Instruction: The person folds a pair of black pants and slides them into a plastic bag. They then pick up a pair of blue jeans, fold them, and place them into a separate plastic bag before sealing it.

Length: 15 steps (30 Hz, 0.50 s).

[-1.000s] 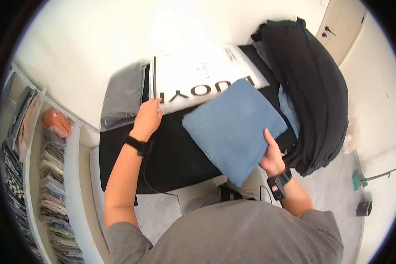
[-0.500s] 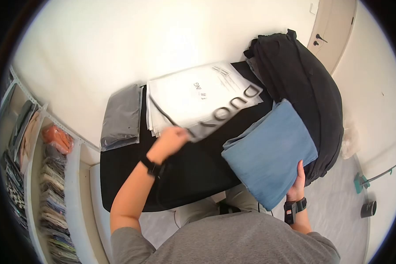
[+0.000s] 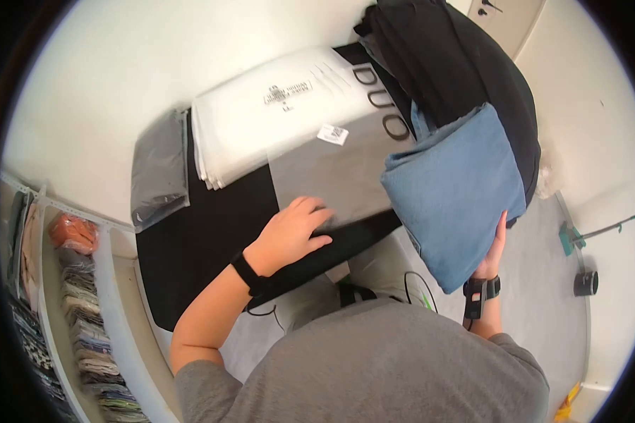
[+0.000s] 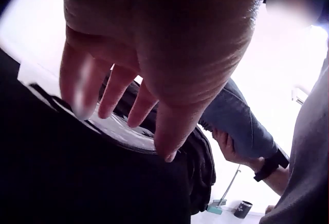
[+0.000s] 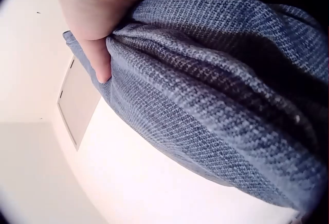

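In the head view the right hand (image 3: 492,252) grips a folded blue denim garment (image 3: 458,190) by its lower right edge, thumb on top. The right wrist view shows the thumb pressed on the layered denim (image 5: 169,100). A clear bag (image 3: 346,169) with black letters and a small white label lies flat near the table's front, partly over a stack of white bags (image 3: 240,120). Over the clear bag's near left edge is the left hand (image 3: 287,236), its fingers spread and slightly bent, pinching nothing. Whether its fingertips touch the bag I cannot tell.
A packed grey garment (image 3: 161,166) lies at the left of the black table (image 3: 197,261). Dark clothes (image 3: 466,63) are heaped at the right rear. Shelves with bagged clothes (image 3: 85,310) stand at the left. A black cable (image 3: 420,278) hangs by the person's legs.
The left hand has drawn the lettered bag off the stack toward the table's front and its fingers have loosened. The right hand has moved the denim garment to the right, away from the bags.
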### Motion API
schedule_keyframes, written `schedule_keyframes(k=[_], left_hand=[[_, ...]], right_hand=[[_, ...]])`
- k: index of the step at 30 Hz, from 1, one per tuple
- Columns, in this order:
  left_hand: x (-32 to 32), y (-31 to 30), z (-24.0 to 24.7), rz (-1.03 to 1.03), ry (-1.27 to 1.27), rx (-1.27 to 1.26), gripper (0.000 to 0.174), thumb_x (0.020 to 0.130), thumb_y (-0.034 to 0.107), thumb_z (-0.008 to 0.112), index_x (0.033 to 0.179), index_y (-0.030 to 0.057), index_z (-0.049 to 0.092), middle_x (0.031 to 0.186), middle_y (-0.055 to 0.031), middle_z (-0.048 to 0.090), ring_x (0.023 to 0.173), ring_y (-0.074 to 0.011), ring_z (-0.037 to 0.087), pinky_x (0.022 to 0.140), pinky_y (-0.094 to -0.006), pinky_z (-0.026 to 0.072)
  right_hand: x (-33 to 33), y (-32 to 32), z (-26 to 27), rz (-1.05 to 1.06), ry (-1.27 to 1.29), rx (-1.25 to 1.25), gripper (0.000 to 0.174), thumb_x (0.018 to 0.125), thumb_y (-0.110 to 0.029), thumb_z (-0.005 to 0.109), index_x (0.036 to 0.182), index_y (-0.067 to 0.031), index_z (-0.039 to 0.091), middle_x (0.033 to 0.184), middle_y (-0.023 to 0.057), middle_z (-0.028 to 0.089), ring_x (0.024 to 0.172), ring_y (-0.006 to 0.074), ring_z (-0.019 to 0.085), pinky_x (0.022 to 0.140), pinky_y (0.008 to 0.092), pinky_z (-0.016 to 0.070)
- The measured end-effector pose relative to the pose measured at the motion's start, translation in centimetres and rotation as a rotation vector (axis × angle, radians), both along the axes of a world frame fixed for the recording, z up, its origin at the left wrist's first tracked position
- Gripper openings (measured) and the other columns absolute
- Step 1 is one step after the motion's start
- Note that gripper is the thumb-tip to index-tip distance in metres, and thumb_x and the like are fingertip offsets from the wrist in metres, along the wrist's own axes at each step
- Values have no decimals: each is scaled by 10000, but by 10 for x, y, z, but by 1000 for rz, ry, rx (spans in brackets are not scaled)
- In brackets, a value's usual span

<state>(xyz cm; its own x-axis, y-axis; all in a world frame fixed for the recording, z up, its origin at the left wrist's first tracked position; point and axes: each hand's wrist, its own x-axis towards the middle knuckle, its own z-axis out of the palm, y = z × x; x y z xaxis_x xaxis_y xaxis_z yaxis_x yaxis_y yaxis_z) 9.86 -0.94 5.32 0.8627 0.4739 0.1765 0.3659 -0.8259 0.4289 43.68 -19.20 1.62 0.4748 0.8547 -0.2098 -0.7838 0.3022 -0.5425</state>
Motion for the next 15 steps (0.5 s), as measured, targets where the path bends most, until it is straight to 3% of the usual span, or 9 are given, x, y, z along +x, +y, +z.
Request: schedule_keyframes(k=[6,9,11,15], left_hand=[[23,-13,-18,90,177,210,359,831,216,638,1161,77,605,1245,-124,545,1170,-289,514,845,-378,523],[28,-16,-31,155,207,308,340,851,170,591,1167,47,599,1256,-150,546,1173,-305,522,820,-376,541],[32,-18,-39,215,320,509,326,867,121,548,1162,-15,581,1240,-199,550,1158,-321,543,773,-353,560],[50,-17,-38,325,446,536,325,877,83,516,1154,-82,555,1213,-257,551,1106,-333,575,744,-325,568]], right_hand=[[10,-18,1,-92,-49,-16,680,924,-522,502,1415,-77,353,1422,139,419,1253,321,445,1043,485,362],[14,-24,-1,-91,-68,-18,677,926,-528,494,1417,-85,350,1417,135,425,1252,320,444,1041,482,364],[14,-25,0,-114,-98,-58,726,918,-540,499,1453,-100,282,1461,133,355,1291,339,391,1046,513,335],[14,-23,0,-115,-91,-50,726,917,-543,499,1450,-96,290,1457,135,358,1287,338,395,1043,506,339]])
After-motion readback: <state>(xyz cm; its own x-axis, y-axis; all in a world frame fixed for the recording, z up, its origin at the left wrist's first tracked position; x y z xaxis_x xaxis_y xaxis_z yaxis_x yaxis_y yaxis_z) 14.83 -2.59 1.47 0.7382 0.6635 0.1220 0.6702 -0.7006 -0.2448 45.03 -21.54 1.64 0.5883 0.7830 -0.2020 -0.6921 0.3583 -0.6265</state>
